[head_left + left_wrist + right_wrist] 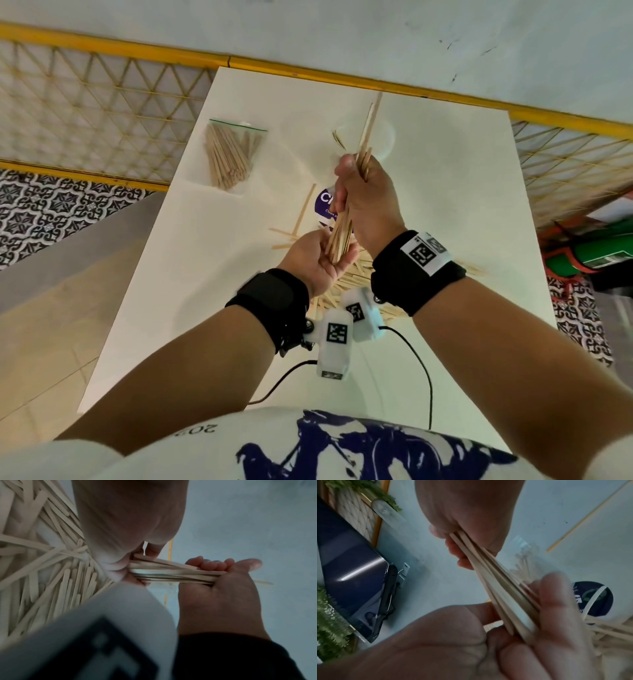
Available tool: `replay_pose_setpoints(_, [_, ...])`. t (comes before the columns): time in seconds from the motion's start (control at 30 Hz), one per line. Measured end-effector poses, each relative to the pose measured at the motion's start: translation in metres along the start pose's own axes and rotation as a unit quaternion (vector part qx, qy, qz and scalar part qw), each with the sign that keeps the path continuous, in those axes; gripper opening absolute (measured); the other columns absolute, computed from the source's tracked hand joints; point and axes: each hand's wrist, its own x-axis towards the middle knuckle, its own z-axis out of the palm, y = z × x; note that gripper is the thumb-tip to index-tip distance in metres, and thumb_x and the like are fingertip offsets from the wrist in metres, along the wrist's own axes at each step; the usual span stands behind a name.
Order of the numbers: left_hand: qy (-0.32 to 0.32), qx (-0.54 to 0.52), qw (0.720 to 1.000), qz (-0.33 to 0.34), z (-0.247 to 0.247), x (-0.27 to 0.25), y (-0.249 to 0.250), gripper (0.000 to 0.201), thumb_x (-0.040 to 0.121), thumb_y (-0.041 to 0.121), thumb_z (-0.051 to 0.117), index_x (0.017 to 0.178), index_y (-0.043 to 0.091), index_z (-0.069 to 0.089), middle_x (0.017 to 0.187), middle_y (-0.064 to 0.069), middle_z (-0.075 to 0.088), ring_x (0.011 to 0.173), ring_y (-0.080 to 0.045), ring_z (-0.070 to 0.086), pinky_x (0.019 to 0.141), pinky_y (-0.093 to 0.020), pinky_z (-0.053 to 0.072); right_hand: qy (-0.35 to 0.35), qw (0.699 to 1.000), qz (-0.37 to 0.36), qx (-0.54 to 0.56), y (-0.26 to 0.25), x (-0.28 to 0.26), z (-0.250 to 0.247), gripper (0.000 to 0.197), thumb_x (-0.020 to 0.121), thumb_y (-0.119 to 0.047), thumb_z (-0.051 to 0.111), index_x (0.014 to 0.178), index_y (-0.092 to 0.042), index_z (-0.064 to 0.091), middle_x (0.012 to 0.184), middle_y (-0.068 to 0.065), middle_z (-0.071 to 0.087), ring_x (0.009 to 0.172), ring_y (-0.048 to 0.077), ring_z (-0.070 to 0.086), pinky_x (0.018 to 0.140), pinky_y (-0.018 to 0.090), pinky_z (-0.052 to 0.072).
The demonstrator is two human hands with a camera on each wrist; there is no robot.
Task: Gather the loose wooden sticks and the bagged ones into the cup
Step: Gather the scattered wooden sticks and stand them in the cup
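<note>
My right hand (363, 192) grips a bundle of flat wooden sticks (368, 130) around its middle, held nearly upright above the table. The bundle's lower ends sit in my left hand (315, 255), palm up, whose fingers (135, 563) curl round them. Beneath both hands lies a pile of loose sticks (346, 284), seen close in the left wrist view (51, 574). Just beyond the hands is a clear cup with a purple label (323, 202); how it stands is hard to tell. A zip bag of sticks (229, 154) lies at the far left of the table.
The white table (445, 205) ends at a yellow rail (308, 72) along the far side. Black cables (424, 373) trail over the near edge. A green object (603, 253) stands on the floor to the right. A few single sticks (301, 212) lie left of the cup.
</note>
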Motion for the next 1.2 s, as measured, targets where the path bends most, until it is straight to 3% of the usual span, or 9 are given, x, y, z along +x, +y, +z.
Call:
replay_pose_setpoints(0.2, [0.005, 0.004, 1.000, 0.011, 0.004, 0.001, 0.008, 0.030, 0.100, 0.011, 0.037, 0.084, 0.002, 0.061, 0.063, -0.010, 0.070, 0.064, -0.019, 0.068, 0.064, -0.033, 0.059, -0.054, 0.998, 0.013, -0.027, 0.007, -0.003, -0.002, 0.030, 0.081, -0.024, 0.073, 0.084, 0.000, 0.055, 0.067, 0.014, 0.058, 0.057, 0.022, 0.056, 0.059, 0.031, 0.052])
replay_pose_setpoints(0.37, [0.023, 0.035, 0.999, 0.006, 0.005, -0.001, 0.010, 0.031, 0.099, 0.015, 0.040, 0.077, 0.007, 0.060, 0.058, -0.006, 0.067, 0.057, -0.017, 0.067, 0.060, -0.030, 0.059, -0.049, 0.996, 0.017, -0.074, 0.013, -0.009, 0.000, 0.027, 0.095, -0.019, 0.056, 0.094, 0.008, 0.052, 0.072, 0.018, 0.058, 0.064, 0.020, 0.054, 0.058, 0.018, 0.049])
replay_pose_setpoints(0.47, [0.048, 0.054, 0.997, 0.011, 0.008, 0.000, 0.008, 0.030, 0.099, 0.008, 0.039, 0.076, 0.006, 0.058, 0.054, -0.004, 0.067, 0.050, -0.013, 0.066, 0.054, -0.026, 0.057, -0.066, 0.995, 0.011, -0.070, 0.014, -0.013, 0.003, 0.040, 0.097, -0.031, 0.052, 0.090, 0.008, 0.050, 0.069, 0.018, 0.056, 0.062, 0.022, 0.052, 0.062, 0.027, 0.048])
replay_pose_setpoints(0.6, [0.041, 0.047, 0.998, 0.016, 0.013, -0.001, 0.007, 0.032, 0.101, 0.011, 0.034, 0.080, 0.009, 0.058, 0.060, -0.002, 0.068, 0.067, -0.014, 0.062, 0.048, -0.022, 0.053, -0.103, 0.992, 0.041, -0.062, 0.025, -0.016, 0.002, 0.042, 0.072, -0.047, 0.069, 0.085, -0.010, 0.055, 0.066, -0.006, 0.059, 0.066, 0.010, 0.056, 0.072, 0.027, 0.049])
replay_pose_setpoints(0.7, [0.030, 0.054, 0.998, 0.022, 0.013, -0.001, 0.010, 0.026, 0.101, 0.017, 0.038, 0.094, 0.015, 0.062, 0.083, -0.001, 0.071, 0.079, -0.012, 0.068, 0.062, -0.026, 0.056, -0.116, 0.987, 0.060, -0.099, 0.028, -0.016, 0.000, 0.026, 0.066, -0.028, 0.078, 0.081, -0.023, 0.058, 0.069, -0.016, 0.058, 0.073, 0.005, 0.057, 0.079, 0.029, 0.050])
replay_pose_setpoints(0.87, [0.026, 0.075, 0.996, -0.038, 0.011, -0.002, 0.010, 0.040, 0.101, 0.035, 0.037, 0.110, 0.002, 0.056, 0.100, -0.014, 0.064, 0.101, -0.031, 0.061, 0.103, -0.055, 0.040, -0.041, 0.999, 0.018, -0.020, 0.001, -0.009, -0.006, 0.013, 0.085, -0.011, 0.069, 0.084, -0.007, 0.057, 0.066, 0.007, 0.059, 0.065, 0.021, 0.062, 0.071, 0.041, 0.054])
replay_pose_setpoints(0.93, [0.022, 0.034, 0.998, -0.037, 0.010, -0.003, 0.010, 0.040, 0.101, 0.035, 0.036, 0.109, 0.004, 0.060, 0.095, -0.016, 0.065, 0.100, -0.031, 0.062, 0.096, -0.049, 0.048, -0.056, 0.997, 0.015, 0.050, -0.005, -0.006, -0.011, 0.018, 0.081, -0.008, 0.073, 0.087, -0.001, 0.058, 0.071, 0.014, 0.060, 0.066, 0.024, 0.065, 0.071, 0.041, 0.056])
replay_pose_setpoints(1.03, [0.009, 0.025, 0.999, -0.024, 0.017, -0.002, 0.011, 0.030, 0.097, 0.019, 0.042, 0.082, 0.004, 0.062, 0.071, -0.010, 0.065, 0.075, -0.020, 0.064, 0.058, -0.030, 0.060, -0.076, 0.990, 0.028, 0.112, -0.005, -0.005, -0.014, 0.021, 0.074, -0.001, 0.075, 0.084, -0.006, 0.058, 0.072, 0.012, 0.057, 0.067, 0.023, 0.066, 0.070, 0.036, 0.057])
replay_pose_setpoints(1.2, [-0.017, 0.083, 0.996, -0.004, 0.019, 0.011, 0.010, 0.029, 0.098, 0.018, 0.040, 0.084, 0.007, 0.063, 0.078, -0.009, 0.069, 0.077, -0.022, 0.066, 0.084, -0.038, 0.056, -0.023, 0.998, 0.041, -0.032, -0.003, 0.001, -0.011, 0.019, 0.087, -0.027, 0.068, 0.081, -0.013, 0.057, 0.060, 0.004, 0.060, 0.060, 0.022, 0.061, 0.065, 0.034, 0.053])
